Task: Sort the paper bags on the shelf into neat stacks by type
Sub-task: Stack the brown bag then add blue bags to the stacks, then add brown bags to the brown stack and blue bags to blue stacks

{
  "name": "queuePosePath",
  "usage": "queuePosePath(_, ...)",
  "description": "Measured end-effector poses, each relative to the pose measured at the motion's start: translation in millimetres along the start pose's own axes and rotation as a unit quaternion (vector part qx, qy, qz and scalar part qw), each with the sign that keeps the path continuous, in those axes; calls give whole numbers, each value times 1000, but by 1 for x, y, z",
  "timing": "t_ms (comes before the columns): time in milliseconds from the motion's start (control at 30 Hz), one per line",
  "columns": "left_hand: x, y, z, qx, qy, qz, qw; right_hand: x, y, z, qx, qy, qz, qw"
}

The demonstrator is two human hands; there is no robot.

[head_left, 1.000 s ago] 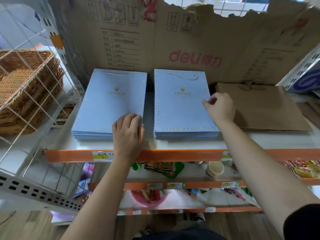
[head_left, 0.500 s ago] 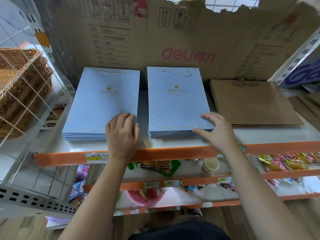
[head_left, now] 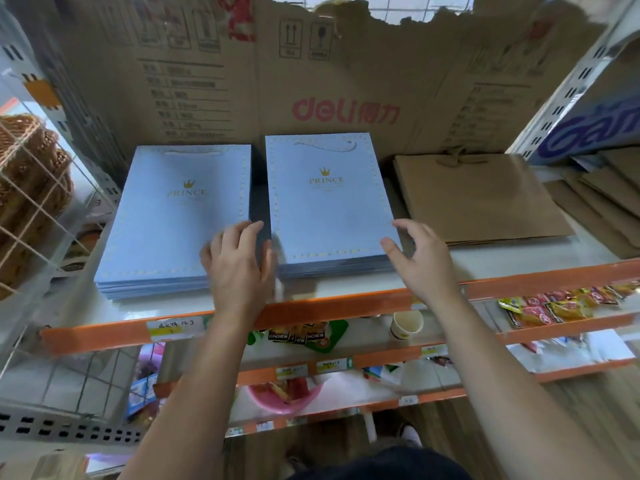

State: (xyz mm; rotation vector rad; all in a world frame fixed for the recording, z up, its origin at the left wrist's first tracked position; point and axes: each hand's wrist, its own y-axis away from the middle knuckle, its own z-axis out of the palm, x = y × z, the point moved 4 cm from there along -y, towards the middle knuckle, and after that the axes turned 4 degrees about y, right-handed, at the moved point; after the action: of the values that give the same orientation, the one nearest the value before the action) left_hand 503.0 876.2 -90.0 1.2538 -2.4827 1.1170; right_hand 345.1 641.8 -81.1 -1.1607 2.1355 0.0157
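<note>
on the top shelf three piles lie side by side: a left stack of blue prince bags, a middle stack of blue prince bags just beside it with a narrow gap between, and a brown kraft bag stack further right. loose kraft bags overlap unevenly at the shelf's far right end.

the left hand lies at the front of the gap, fingers straight and flat, covering the left stack's right front corner and touching the middle stack's left side. the right hand is open, fingers spread and gently curved, at the middle stack's right front corner. whether its thumb touches the paper i cannot tell.

the step in hand looks like squaring the middle stack. to do it well, press both long sides inward together with flat palms, so the lower bags, which fan out slightly at the front, slide into line rather than buckle. then nudge the front edge parallel to the shelf's orange lip. glossy bags will likely slip, so light, level pressure is safer than a shove.
</note>
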Motion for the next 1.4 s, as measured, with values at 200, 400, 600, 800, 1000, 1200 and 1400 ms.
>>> queuePosePath(200, 89, -13, 30, -20, 0, 72, 997, 51, 0, -49, 47, 29, -3, 998)
queuePosePath(400, 214, -6, 103, -125, -8, 133, 983, 143, 9, -132, 59, 83, 29, 994)
queuePosePath(600, 352, 16, 166, -141, 21, 176, 974, 250, 29, -235, 88, 105, 67, 988)
queuePosePath(800, 460, 41, 209, -152, 94, 175, 968, 337, 40, -304, 87, 131, 90, 983)
queuePosePath(1000, 519, 43, 257, -204, 92, 194, 955, 399, 34, -340, 86, 128, 97, 983)
queuePosePath(1200, 573, 24, 309, -202, 57, 191, 959, 475, -1, -378, 90, 123, 131, 980)
queuePosePath(1400, 632, -2, 369, -199, 60, 145, 967, 545, -53, -411, 96, 136, 162, 973)
